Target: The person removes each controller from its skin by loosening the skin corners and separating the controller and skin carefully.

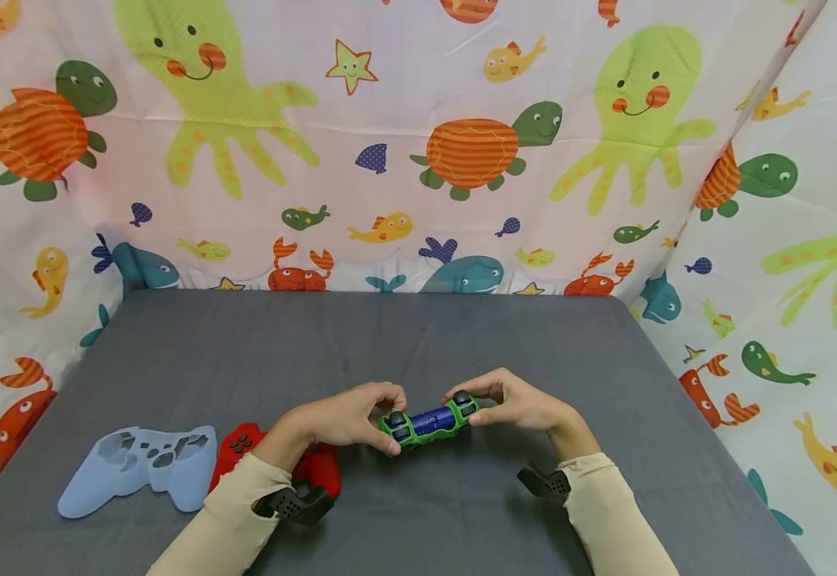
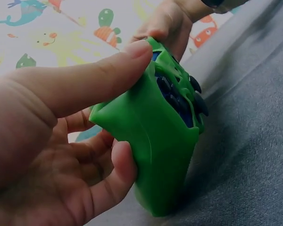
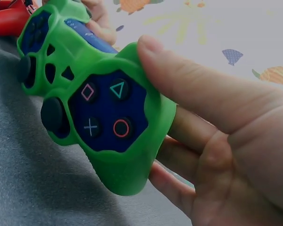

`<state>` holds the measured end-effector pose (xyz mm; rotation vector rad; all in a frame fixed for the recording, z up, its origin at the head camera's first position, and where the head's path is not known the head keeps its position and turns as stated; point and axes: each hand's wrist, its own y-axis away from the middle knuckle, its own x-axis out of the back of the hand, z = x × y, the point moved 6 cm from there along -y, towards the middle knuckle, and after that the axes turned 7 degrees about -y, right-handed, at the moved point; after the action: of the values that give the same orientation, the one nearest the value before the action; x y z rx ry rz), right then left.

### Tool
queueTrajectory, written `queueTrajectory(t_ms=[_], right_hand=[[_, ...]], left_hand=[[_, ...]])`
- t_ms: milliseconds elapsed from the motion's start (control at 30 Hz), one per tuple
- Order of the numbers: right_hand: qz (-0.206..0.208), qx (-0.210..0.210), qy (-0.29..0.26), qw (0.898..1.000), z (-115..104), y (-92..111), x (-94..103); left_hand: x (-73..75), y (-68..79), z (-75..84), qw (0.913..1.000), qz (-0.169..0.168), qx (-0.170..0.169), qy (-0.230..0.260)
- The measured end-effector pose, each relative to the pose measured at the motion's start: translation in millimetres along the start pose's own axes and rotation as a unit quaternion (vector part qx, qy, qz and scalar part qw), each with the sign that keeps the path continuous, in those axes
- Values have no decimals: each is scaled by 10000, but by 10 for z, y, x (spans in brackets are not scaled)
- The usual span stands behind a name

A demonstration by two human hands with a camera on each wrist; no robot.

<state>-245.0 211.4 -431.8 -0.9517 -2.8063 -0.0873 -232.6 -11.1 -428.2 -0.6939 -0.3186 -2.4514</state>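
A dark blue game controller (image 1: 433, 421) wears a bright green rubbery cover (image 3: 125, 172). My left hand (image 1: 354, 414) grips one end of it, thumb on the cover and fingers behind, as the left wrist view shows. At the opposite end my right hand (image 1: 519, 402) grips it the same way, beside the triangle, circle, cross and square buttons. The controller's top edge, with its black shoulder buttons, faces the head camera. In the right wrist view its thumbsticks (image 3: 53, 114) poke out through the cover, over the grey cloth.
A red game controller (image 1: 323, 470) lies on the grey cloth-covered table (image 1: 390, 344), partly hidden under my left forearm. Left of it is a pale blue controller cover (image 1: 119, 472) with cut-out holes. A curtain (image 1: 404, 96) printed with sea animals hangs along the back and sides.
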Motion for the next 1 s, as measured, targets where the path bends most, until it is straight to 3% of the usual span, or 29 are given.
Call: queueTrajectory(t_ms=[300, 467, 600, 767, 1000], right_hand=[[-113, -139, -65, 9998, -2, -33, -52], [-171, -161, -74, 9997, -12, -46, -70], [89, -64, -168, 9998, -19, -42, -20], [564, 64, -141, 9983, -24, -25, 45], [1159, 172, -104, 9931, -86, 25, 136]], left_hand=[[-9, 39, 17, 9990, -60, -64, 446], [15, 64, 21, 9971, 133, -94, 743], [129, 72, 77, 9945, 867, -279, 523], [229, 85, 97, 9809, 1927, -228, 142], [248, 52, 132, 9660, 2567, -298, -6]])
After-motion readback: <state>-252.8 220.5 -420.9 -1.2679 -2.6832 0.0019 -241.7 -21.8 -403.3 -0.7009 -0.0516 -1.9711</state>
